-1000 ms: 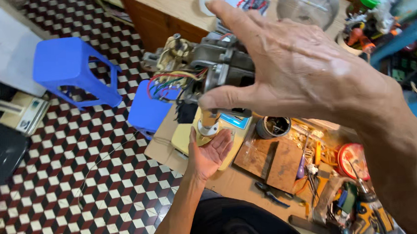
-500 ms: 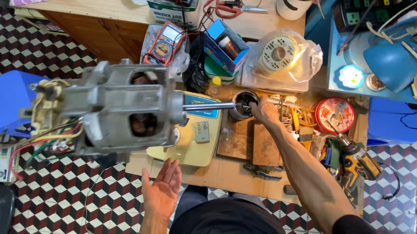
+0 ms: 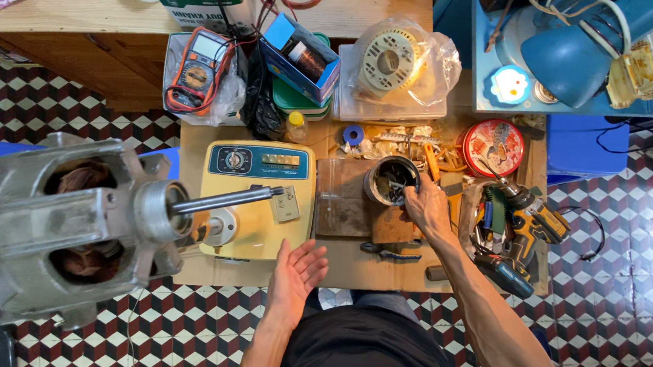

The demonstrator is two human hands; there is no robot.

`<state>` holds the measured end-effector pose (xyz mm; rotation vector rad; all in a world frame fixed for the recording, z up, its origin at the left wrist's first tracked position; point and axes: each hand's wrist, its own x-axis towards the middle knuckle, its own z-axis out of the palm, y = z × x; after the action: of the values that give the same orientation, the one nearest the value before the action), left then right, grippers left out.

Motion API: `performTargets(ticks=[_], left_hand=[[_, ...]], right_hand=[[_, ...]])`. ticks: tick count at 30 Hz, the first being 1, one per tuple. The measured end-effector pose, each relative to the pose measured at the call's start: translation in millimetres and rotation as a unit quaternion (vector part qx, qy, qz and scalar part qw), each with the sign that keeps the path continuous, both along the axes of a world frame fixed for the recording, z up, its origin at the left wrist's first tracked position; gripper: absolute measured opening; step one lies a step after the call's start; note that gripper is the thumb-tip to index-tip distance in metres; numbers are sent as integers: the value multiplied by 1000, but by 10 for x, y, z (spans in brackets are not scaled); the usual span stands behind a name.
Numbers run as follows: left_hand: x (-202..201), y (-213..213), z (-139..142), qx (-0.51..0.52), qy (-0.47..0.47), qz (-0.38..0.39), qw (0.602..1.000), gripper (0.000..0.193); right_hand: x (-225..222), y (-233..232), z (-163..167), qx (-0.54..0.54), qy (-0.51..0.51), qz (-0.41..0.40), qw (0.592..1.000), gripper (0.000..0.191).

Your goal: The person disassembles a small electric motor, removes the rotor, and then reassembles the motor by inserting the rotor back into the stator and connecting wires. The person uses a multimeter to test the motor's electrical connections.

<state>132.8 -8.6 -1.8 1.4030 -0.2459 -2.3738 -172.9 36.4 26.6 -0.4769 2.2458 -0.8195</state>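
My left hand (image 3: 296,272) is open with the palm up, holding nothing, just in front of a yellow timer box (image 3: 259,199) on the low wooden table (image 3: 346,261). My right hand (image 3: 426,206) reaches to a round metal tin (image 3: 388,178), fingertips dipped at its rim; whether they pinch anything is hidden. A large grey electric motor (image 3: 65,226) fills the left of the view close to the camera, its steel shaft (image 3: 225,200) pointing right over the yellow box. Neither hand touches the motor.
A cordless drill (image 3: 521,213) and pliers (image 3: 387,251) lie right of the tin, beside a red round tin (image 3: 494,147). Behind are a multimeter (image 3: 197,70), a blue box (image 3: 300,57), a bagged fan part (image 3: 398,62) and a blue lamp (image 3: 590,39). Checkered tile floor (image 3: 618,264) surrounds.
The view has shifted, so the motor now sits further left and looms larger. My right hand stays at the metal tin; my left hand remains open, palm up.
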Motion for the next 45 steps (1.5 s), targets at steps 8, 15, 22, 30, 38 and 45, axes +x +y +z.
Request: performTargets(ticks=[8,15,22,30,38,45], left_hand=[[-772,81,-347,-41,-29,-114,992,62],[-128,131,-520,-23,-39,18,999,51],[651,-43,-360,-70,-101,208,970,49],[128,38,-5,-87,-38,112,989,47],[-6,293,112,-59,-70,61,994,47],[-242,443,150,-109,-143,-32,983,55]], right_hand=[[-140,272,-441,-4,-55,20,998,52],[18,360,-36,-37,-19,-9,999,73],[-219,-74,663,-177,43,87,979,49],[-407,-45,479,-212,106,104,966,35],[250,861,-760,33,130,90,987,70],[556,712,-1130,64,286,108,950,95]])
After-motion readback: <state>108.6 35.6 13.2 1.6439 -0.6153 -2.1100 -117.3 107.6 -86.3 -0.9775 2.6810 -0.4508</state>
